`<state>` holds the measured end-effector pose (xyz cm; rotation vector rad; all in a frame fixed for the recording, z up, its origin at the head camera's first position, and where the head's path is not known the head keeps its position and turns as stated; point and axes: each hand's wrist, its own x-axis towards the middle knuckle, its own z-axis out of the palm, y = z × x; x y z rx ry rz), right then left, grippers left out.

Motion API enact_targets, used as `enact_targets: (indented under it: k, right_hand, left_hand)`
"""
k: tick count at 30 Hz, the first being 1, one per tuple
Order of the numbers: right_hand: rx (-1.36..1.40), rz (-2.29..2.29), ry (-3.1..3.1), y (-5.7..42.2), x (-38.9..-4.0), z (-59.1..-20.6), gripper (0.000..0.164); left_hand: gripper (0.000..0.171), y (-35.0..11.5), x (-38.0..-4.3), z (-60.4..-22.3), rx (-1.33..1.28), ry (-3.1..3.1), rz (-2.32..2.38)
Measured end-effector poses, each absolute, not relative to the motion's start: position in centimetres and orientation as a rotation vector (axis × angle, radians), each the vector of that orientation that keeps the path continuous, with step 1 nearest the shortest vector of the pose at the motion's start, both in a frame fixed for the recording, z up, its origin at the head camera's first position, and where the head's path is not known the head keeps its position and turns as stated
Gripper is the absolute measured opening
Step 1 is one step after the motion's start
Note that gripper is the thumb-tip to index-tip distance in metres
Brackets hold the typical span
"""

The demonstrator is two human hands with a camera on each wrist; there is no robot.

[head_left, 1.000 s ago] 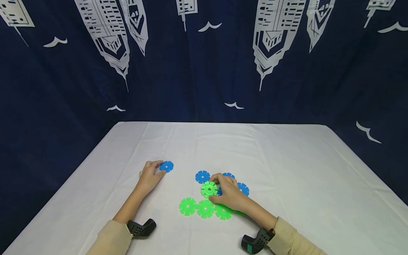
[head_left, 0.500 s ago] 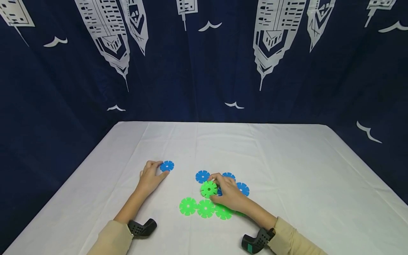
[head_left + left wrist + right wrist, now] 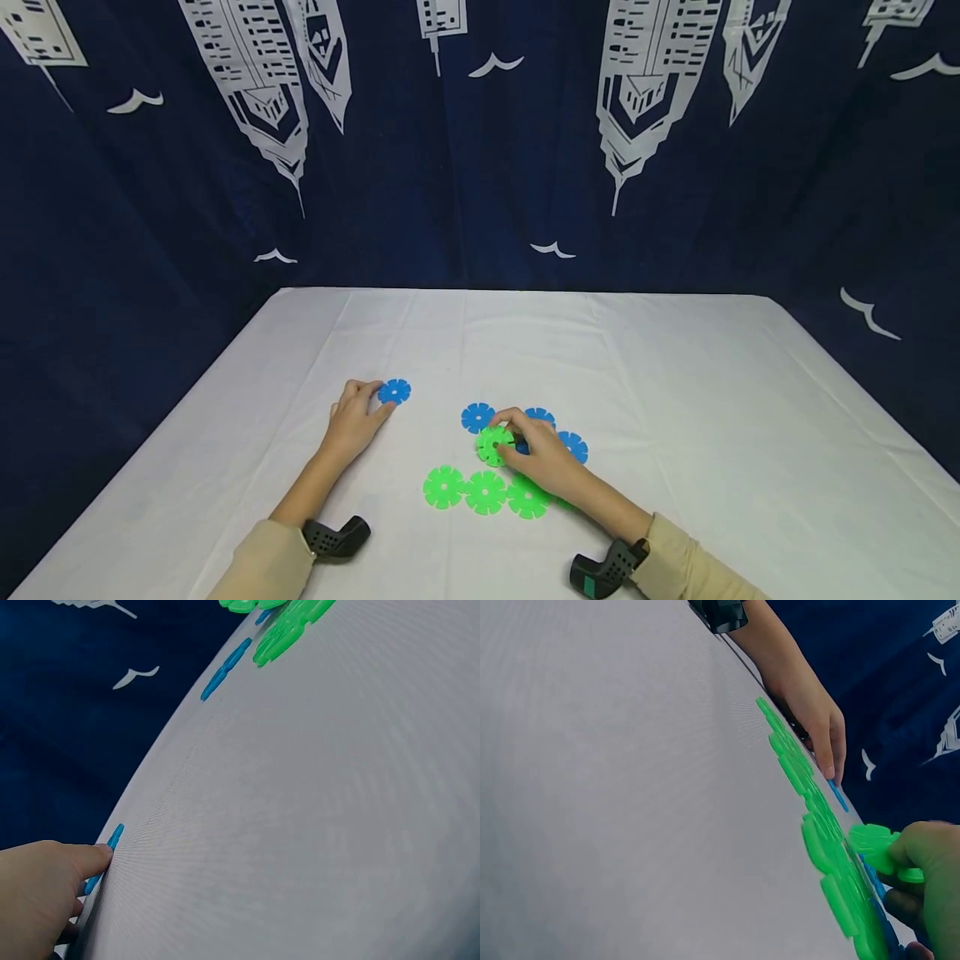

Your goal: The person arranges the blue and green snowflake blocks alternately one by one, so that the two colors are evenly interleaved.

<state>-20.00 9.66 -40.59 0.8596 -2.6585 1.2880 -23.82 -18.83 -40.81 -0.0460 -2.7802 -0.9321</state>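
Observation:
My left hand (image 3: 352, 423) pinches a blue notched plastic disc (image 3: 393, 392) between thumb and fingertips, low at the white table. In the left wrist view the thumb covers part of that blue disc (image 3: 115, 835). Around a bright green notched disc (image 3: 491, 452) my right hand (image 3: 546, 460) has its thumb and fingers closed, above the other discs. The thumb lies over its face, and the right wrist view shows green disc (image 3: 871, 846) parts on both sides of the thumb; whether it is one disc or two I cannot tell.
A row of green discs (image 3: 486, 492) lies in front of the right hand, its right end hidden under the forearm. Several blue discs (image 3: 477, 417) lie behind and beneath that hand, partly covered. A dark blue printed curtain (image 3: 450, 183) hangs beyond the table's (image 3: 675, 375) far edge.
The green disc has turned and tilted slightly in the right hand, and the right thumb has slid from its lower edge onto its face. My left hand has barely moved.

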Motion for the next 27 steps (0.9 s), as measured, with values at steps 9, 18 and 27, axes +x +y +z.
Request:
enact_targets:
  k: [9,18,27]
  right_hand:
    - [0.705,1.274,-2.681,9.6,-19.6,-40.0,0.014]
    - [0.635,1.333,-2.660,9.4,-19.6,-39.3,0.011]
    - [0.610,1.373,-2.706,8.0,-19.9,-38.7,0.012]
  left_hand:
    - [0.051,-18.7,-23.8,-40.9,-0.044,-2.785,-0.930]
    - [0.050,-18.7,-23.7,-40.9,-0.058,-2.763,-0.903]
    - [0.049,-18.6,-23.7,-41.0,-0.066,-2.760,-0.900]
